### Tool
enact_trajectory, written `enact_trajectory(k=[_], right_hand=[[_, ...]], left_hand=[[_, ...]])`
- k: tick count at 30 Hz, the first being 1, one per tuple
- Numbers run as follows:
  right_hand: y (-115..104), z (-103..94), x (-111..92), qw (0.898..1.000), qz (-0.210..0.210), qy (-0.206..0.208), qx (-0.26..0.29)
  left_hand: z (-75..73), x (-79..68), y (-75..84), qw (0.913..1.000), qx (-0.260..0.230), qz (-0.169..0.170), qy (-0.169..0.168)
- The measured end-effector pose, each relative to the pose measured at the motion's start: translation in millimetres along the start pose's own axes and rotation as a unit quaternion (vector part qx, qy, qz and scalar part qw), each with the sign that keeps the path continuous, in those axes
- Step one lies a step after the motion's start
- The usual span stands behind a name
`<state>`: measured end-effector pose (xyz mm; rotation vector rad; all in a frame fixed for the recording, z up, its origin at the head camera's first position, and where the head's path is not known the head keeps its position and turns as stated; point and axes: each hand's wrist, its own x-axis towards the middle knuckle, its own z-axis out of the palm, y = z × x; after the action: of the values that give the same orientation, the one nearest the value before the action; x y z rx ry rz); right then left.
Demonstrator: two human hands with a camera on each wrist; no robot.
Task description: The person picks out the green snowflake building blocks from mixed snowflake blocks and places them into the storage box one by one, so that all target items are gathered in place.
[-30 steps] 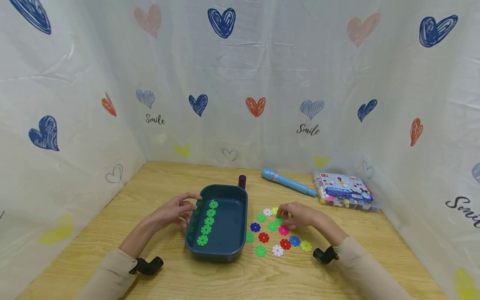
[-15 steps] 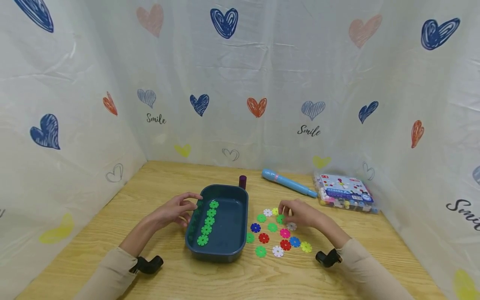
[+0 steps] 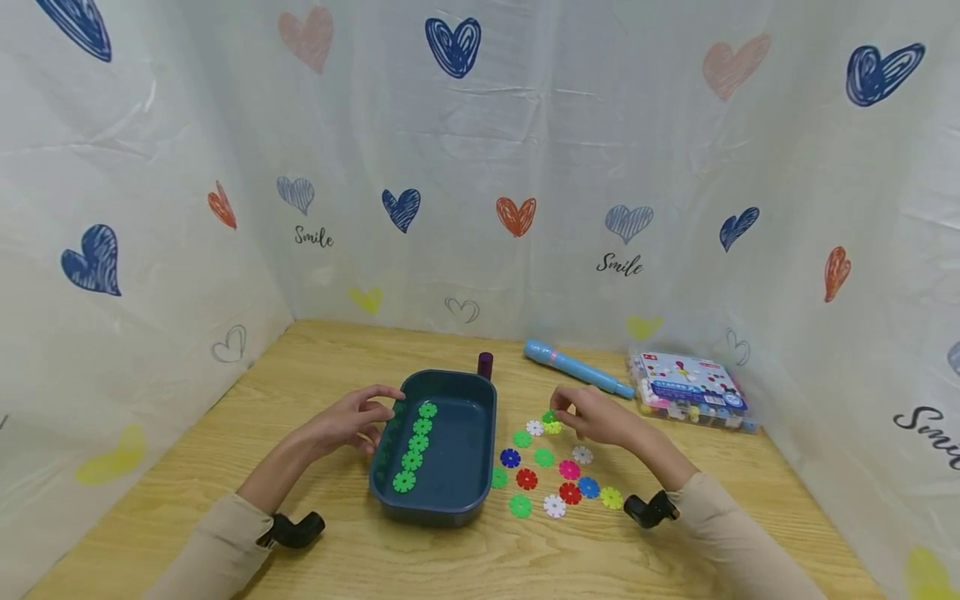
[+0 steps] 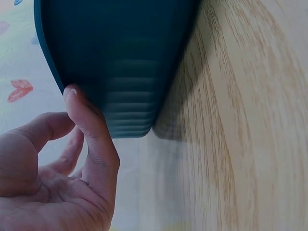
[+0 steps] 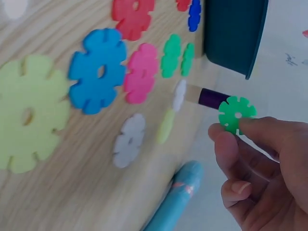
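Note:
My right hand [image 3: 592, 415] pinches a green snowflake disc [image 5: 237, 114] between thumb and fingertips, raised off the table beyond the loose pieces. My left hand [image 3: 347, 423] is at the left side of a dark blue tray [image 3: 468, 450], its fingertips touching the rim near the far left corner. Along the tray's left side lies a row of several green snowflake discs [image 3: 412, 460]. In the left wrist view, the tray's ribbed outer wall [image 4: 130, 91] shows beside the fingertip at its edge.
Right of the tray lie loose snowflake discs, including a pink one [image 3: 569, 470], a dark blue one [image 3: 510, 457] and a yellow one [image 3: 611, 498]. Farther back are a purple cylinder [image 3: 485, 365], a light blue tube [image 3: 577, 368] and a clear box of coloured parts [image 3: 690, 387].
My right hand has lifted a green disc from among the loose pieces and moved it slightly up and away, uncovering a white disc. My left hand stays at the tray's rim.

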<state>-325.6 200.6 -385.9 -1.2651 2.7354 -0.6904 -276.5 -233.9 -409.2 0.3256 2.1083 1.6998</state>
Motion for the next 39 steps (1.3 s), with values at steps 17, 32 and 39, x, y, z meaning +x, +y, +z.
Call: enact_trajectory(k=[17,32,39], right_hand=[[-52.3,-15.3,59.3,0.998,-0.047,0.008,-0.045],[-72.9,-0.6,108.2,0.995,-0.031,-0.091,-0.008],[-71.8,8.5,122.4,0.993,-0.007,-0.119,-0.007]], left_hand=[[-2.2,-0.8,1.7,1.0000,0.002,0.002,0.000],[0.5,-0.7,-0.5,0.9999,-0.005,0.007,-0.005],[0.3,-0.3,-0.2,0.9999,-0.002,0.007,-0.007]])
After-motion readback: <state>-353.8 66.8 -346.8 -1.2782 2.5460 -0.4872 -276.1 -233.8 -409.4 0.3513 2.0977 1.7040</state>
